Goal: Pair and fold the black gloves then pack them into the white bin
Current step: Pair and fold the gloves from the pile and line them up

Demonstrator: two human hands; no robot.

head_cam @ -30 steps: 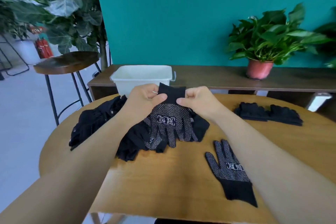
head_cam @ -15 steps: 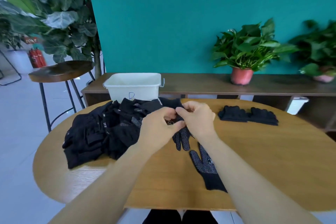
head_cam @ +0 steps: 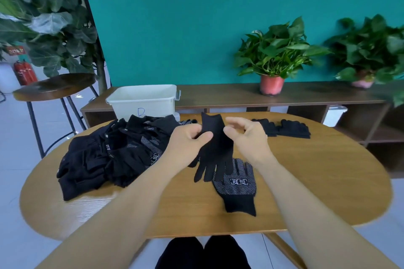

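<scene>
Table point(head_cam: 306, 181): I see a round wooden top carrying all the gloves.
Bin point(head_cam: 143, 102): white, open-topped, at the table's far edge just behind the heap, with a blue letter on its front wall.
Glove heap point(head_cam: 105, 155): a loose black pile on my left, some showing white grip dots and a white logo.
Folded gloves point(head_cam: 282, 128): two black bundles side by side at the far right, beyond my right hand.
Flat glove point(head_cam: 238, 188): lying dotted side up, cuff toward me, fingers pointing away, partly under the hanging one.
Held glove point(head_cam: 215, 148): plain black side facing me, cuff up, fingers dangling.
Left hand point(head_cam: 188, 137): pinched closed on the held glove near its cuff.
Right hand point(head_cam: 247, 135): fingers curled but loose, just beside the glove; I can't tell if it touches.
</scene>
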